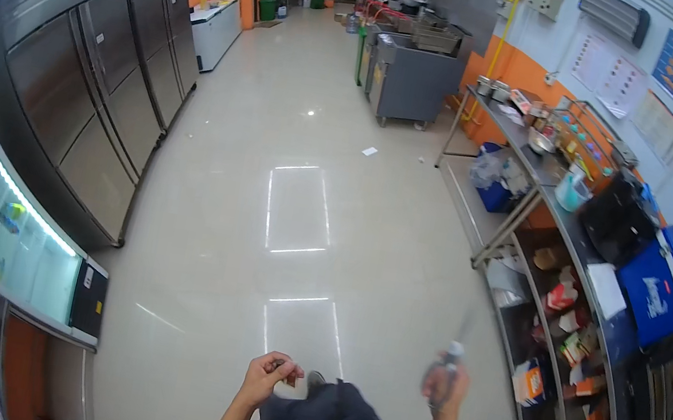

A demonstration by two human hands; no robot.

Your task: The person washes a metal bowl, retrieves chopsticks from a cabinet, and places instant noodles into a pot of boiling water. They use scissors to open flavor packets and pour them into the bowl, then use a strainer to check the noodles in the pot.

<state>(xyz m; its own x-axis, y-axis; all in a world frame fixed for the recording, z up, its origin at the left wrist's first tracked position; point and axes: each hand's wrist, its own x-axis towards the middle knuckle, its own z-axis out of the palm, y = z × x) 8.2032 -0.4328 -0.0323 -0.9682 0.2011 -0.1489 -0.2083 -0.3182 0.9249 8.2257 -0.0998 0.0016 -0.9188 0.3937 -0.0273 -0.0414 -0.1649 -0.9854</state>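
My left hand (267,374) is at the lower middle, in front of my dark clothing. Its fingers are pinched around a small dark object (280,363), too small to name. My right hand (450,392), blurred by motion, is held out to the right over the floor. A hand-held tool (455,350) with a pale grey end is gripped in it, and a faint thin shaft seems to point forward from it. The blur hides what kind of tool it is. Both hands are apart from the furniture around them.
Tall stainless-steel refrigerators (86,78) and a lit glass display case (8,233) line the left. To the right stands a steel table (543,169) beside shelves (560,357) of boxes. Grey fryer units (410,81) stand ahead on the glossy tiled floor (231,191).
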